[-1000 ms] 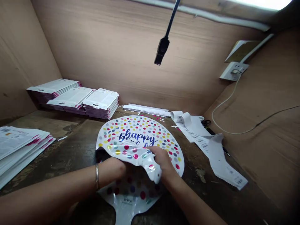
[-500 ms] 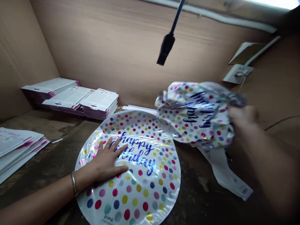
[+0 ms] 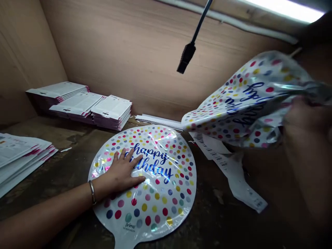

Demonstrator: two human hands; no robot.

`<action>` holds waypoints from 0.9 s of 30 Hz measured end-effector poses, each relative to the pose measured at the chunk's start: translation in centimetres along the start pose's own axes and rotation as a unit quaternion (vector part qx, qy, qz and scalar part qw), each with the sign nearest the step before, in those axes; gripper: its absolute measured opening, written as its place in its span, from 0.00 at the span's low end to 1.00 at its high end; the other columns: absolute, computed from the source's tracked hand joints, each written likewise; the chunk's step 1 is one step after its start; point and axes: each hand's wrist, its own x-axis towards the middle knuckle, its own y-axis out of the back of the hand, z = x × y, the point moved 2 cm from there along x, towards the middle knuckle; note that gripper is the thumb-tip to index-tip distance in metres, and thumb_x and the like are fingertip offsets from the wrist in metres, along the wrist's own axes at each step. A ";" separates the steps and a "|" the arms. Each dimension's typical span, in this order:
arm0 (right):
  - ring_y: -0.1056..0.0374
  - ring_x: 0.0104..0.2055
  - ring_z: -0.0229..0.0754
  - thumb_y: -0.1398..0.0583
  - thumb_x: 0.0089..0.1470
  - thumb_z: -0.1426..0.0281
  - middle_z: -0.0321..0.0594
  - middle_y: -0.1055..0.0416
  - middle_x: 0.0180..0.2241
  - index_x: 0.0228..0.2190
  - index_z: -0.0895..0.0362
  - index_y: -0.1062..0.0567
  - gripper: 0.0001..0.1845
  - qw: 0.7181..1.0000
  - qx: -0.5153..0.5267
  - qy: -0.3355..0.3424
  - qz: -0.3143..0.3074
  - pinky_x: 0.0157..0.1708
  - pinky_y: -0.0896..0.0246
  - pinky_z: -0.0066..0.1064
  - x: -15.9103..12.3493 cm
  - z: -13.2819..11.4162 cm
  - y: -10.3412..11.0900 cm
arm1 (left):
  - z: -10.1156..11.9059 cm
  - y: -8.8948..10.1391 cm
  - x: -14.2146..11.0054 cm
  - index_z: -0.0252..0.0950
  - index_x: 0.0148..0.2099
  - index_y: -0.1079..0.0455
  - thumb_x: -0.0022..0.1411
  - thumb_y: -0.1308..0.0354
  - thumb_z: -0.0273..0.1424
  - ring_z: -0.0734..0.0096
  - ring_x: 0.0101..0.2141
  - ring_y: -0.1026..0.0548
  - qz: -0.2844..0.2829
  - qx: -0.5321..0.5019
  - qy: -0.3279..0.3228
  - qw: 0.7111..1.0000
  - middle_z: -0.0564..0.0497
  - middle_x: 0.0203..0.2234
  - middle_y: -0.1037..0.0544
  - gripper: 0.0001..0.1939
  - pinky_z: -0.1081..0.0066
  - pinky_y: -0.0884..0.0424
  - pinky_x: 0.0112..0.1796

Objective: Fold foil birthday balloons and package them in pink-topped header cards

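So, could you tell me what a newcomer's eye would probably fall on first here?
Probably the round spotted balloon reading "happy birthday", flat on the table under the spread left hand. Next, a second, crumpled spotted balloon, raised at the right in the grip of the right hand. After those, perhaps the dark cable end hanging in front of the back wall.
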 end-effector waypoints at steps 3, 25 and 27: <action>0.31 0.44 0.52 0.42 0.48 0.62 0.62 0.26 0.39 0.37 0.80 0.25 0.29 0.997 0.008 -0.069 -0.022 0.38 0.42 0.39 -3.9 -4.8 0.8 | 1.1 -0.3 0.4 0.50 0.65 0.49 0.47 0.50 0.64 0.27 0.62 0.62 0.003 -0.010 0.004 1.000 0.39 0.65 0.54 0.46 0.36 0.62 0.55; 0.28 0.47 0.49 0.48 0.50 0.80 0.44 0.23 0.41 0.38 0.56 0.24 0.18 0.851 0.125 0.147 -0.488 0.48 0.32 0.44 -32.1 -11.8 9.4 | -5.4 1.9 -11.9 0.49 0.59 0.39 0.59 0.51 0.25 0.61 0.51 0.30 0.241 0.033 -0.187 0.952 0.54 0.50 0.26 0.26 0.56 0.40 0.56; 0.32 0.51 0.49 0.47 0.50 0.79 0.44 0.25 0.44 0.35 0.55 0.25 0.14 0.838 0.134 0.132 -0.512 0.50 0.33 0.45 -31.9 -11.4 9.3 | -5.2 2.2 -11.9 0.49 0.56 0.36 0.58 0.51 0.24 0.60 0.52 0.30 0.224 0.038 -0.190 0.955 0.55 0.50 0.26 0.25 0.56 0.40 0.56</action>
